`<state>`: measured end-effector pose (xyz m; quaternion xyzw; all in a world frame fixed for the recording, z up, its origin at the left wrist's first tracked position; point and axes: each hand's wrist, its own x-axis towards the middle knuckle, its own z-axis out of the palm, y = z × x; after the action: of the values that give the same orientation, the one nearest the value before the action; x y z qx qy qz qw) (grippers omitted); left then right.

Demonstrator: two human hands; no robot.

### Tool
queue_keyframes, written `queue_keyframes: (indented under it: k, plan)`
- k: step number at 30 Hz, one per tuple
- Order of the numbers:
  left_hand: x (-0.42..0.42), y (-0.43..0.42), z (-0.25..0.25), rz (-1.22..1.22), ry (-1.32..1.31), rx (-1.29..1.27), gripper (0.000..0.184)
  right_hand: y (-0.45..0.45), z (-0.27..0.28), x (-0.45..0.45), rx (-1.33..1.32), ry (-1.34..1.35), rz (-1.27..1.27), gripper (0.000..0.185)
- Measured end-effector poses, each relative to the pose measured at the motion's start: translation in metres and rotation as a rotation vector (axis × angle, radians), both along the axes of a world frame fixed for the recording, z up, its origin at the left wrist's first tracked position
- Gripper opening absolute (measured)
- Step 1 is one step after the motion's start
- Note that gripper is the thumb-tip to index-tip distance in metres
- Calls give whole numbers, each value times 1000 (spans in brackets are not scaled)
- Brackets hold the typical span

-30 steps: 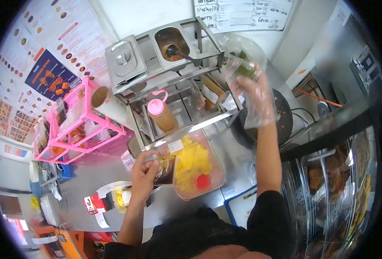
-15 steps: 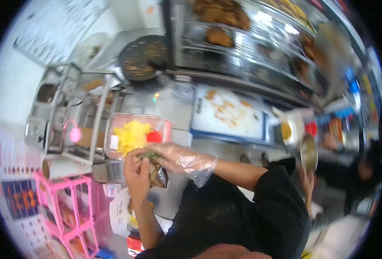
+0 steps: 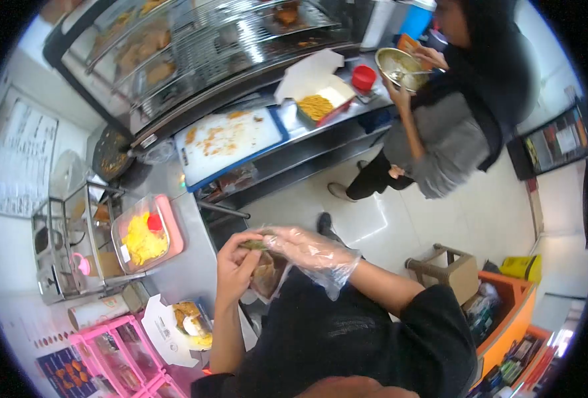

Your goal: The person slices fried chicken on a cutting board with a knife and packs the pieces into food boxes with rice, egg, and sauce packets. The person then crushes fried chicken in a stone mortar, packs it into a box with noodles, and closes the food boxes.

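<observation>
Close to my chest, my left hand (image 3: 235, 265) pinches the top of a small clear plastic bag (image 3: 265, 277) with brown contents. My right hand (image 3: 304, 249), in a loose clear plastic glove, meets it at the bag's mouth, where something green (image 3: 254, 245) shows between the hands. The right fingertips are partly hidden there, so their exact grip is unclear. To the left on the counter is a clear-walled tub (image 3: 174, 232) of yellow food with a red item inside. An open white box (image 3: 168, 331) holding food lies below it, left of my left forearm.
A co-worker (image 3: 440, 132) stands at the upper right, stirring in a bowl (image 3: 400, 69). A cutting board (image 3: 241, 142) with crumbs, an open noodle box (image 3: 317, 107) and a red cup (image 3: 364, 77) line the far counter. A stool (image 3: 443, 272) stands right.
My view has swung right, bringing the co-worker into sight. My gloved right hand has come from the upper right, over the black pan, to the bag in my left hand.
</observation>
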<state>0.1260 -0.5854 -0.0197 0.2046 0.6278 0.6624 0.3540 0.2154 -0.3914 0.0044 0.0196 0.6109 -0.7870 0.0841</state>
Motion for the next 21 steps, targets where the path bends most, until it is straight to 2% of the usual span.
queue_keyframes:
  k: [4,6,8,10,12,14,15,18,19,20,21]
  plan:
    - [49,100,0,-231,50,184,21,63,-5,90,-253,-85,-293,42]
    - [77,150,4,-436,-142,160,19,101,-16,141,-394,-119,-419,42]
    - [106,201,-5,-644,-270,97,19,141,-30,199,-396,-187,-521,40]
    - [154,265,-12,-768,-433,214,22,183,-25,260,-417,-230,-595,39]
    - [218,329,-17,-832,-694,258,24,218,-36,322,-286,-219,-800,41]
    - [267,383,-48,-991,-756,270,27,250,-45,383,-221,-205,-966,43]
    - [291,410,-52,-1104,-831,288,27,261,-45,409,-193,-204,-1079,43]
    - [355,474,-37,-1238,-998,343,22,288,-35,480,-39,-239,-1346,43]
    - [374,491,-62,-1275,-1048,275,21,295,-36,499,42,-253,-1400,43]
    - [389,510,-65,-1314,-1057,284,20,299,-37,514,123,-263,-1447,43]
    - [405,531,-67,-1351,-1061,285,20,305,-40,528,48,-259,-1532,36]
